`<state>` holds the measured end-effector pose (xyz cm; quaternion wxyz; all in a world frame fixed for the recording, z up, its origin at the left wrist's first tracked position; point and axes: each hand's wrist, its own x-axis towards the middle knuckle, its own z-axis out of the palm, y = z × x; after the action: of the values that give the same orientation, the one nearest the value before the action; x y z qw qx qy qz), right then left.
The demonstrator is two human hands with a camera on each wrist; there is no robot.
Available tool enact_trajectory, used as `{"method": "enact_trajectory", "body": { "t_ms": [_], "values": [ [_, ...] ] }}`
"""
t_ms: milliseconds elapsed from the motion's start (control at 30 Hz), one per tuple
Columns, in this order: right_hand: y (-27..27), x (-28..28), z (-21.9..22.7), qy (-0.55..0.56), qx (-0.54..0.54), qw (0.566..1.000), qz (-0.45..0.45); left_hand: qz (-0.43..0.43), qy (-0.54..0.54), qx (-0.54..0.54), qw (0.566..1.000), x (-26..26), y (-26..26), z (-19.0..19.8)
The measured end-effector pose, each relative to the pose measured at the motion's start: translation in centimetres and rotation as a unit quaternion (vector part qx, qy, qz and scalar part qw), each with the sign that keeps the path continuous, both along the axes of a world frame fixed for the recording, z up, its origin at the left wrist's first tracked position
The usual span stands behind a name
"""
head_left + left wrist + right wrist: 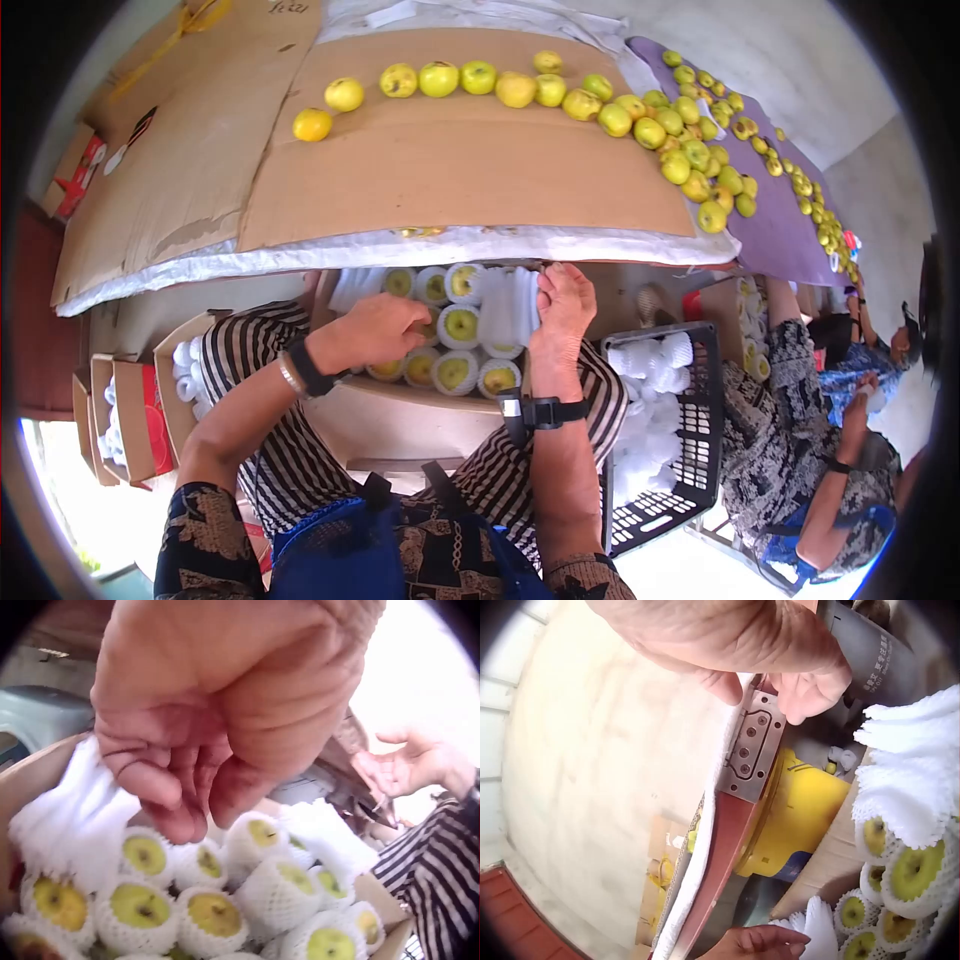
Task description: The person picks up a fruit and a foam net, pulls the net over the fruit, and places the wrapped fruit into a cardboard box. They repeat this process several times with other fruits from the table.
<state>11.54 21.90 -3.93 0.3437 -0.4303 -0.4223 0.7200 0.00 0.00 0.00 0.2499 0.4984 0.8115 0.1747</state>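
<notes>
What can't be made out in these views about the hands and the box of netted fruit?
- Head view: the left hand covers the fruit under it; whether it holds one cannot be told.
- Head view: the table's edge hides the far end of the box.
- Right wrist view: the right hand is cut off by the top edge.
- Left wrist view: the fingertips are blurred.

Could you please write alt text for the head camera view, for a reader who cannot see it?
A seated person's left hand and right hand reach into a cardboard box of yellow-green fruit in white foam nets. Above it, loose fruit lines a cardboard-covered table; a black crate stands at right.
</notes>
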Motion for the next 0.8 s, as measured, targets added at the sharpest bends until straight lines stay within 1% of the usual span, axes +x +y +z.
{"method": "enact_trajectory", "body": {
  "t_ms": [33, 67, 100, 167, 200, 300, 333, 433, 467, 500, 533, 567, 600, 633, 700, 733, 767, 800],
  "values": [
    [-0.5, 0.3, -0.1, -0.001, -0.002, 1.0, -0.001, 0.007, -0.035, 0.022, 0.999, 0.5, -0.1, 1.6],
    [-0.9, 0.4, -0.1, 0.0, -0.004, 1.0, -0.003, 0.013, -0.068, 0.044, 0.997, 0.7, 0.0, 2.1],
    [1.0, -0.9, 0.9, 0.025, 0.028, 0.999, -0.005, 0.036, -0.077, 0.115, 0.99, -0.4, 2.1, 2.4],
    [0.3, -0.1, 0.9, 0.016, 0.042, 0.999, -0.006, 0.092, -0.153, 0.203, 0.963, -0.5, 1.6, 2.0],
    [-0.2, 0.2, 1.1, 0.009, 0.062, 0.998, -0.01, 0.107, -0.134, 0.221, 0.96, -0.7, 1.5, 1.5],
    [0.1, 0.4, 2.5, 0.001, 0.099, 0.995, 0.009, 0.192, -0.244, 0.278, 0.909, -1.1, 1.7, 0.5],
    [0.4, 0.4, 3.7, -0.012, 0.111, 0.994, 0.016, 0.178, -0.241, 0.278, 0.913, -1.3, 2.0, 0.8],
    [2.7, 0.4, 6.5, -0.082, 0.172, 0.974, 0.125, 0.172, -0.226, 0.322, 0.903, -1.5, 3.1, 2.5],
    [3.2, 0.3, 7.6, -0.111, 0.191, 0.958, 0.184, 0.175, -0.229, 0.328, 0.9, -2.0, 3.2, 2.6],
    [3.7, 0.3, 8.4, -0.128, 0.207, 0.928, 0.281, 0.178, -0.232, 0.332, 0.897, -2.5, 3.1, 2.5],
    [4.0, 0.3, 8.8, -0.145, 0.217, 0.889, 0.376, 0.183, -0.238, 0.334, 0.894, -2.8, 3.1, 2.4],
    [3.7, 0.2, 9.3, -0.16, 0.222, 0.84, 0.468, 0.2, -0.27, 0.341, 0.878, -3.2, 3.1, 2.8],
    [2.3, -0.2, 11.1, -0.216, 0.187, 0.79, 0.543, 0.223, -0.301, 0.344, 0.861, -3.6, 3.0, 3.6],
    [1.0, -0.4, 10.4, -0.212, 0.195, 0.752, 0.592, 0.254, -0.333, 0.342, 0.841, -3.8, 2.4, 3.7],
    [-1.7, -0.8, 8.5, -0.191, 0.21, 0.676, 0.68, 0.27, -0.31, 0.351, 0.841, -5.2, 1.4, 3.2],
    [-2.5, -1.1, 7.0, -0.192, 0.252, 0.629, 0.71, 0.28, -0.321, 0.382, 0.82, -5.6, 0.9, 3.1],
    [-3.5, -1.6, 5.4, -0.227, 0.266, 0.612, 0.709, 0.286, -0.328, 0.416, 0.799, -6.0, 0.5, 3.2],
    [-4.5, -2.5, 4.0, -0.261, 0.286, 0.597, 0.702, 0.306, -0.325, 0.427, 0.787, -6.8, -0.1, 3.3]
  ]
}}
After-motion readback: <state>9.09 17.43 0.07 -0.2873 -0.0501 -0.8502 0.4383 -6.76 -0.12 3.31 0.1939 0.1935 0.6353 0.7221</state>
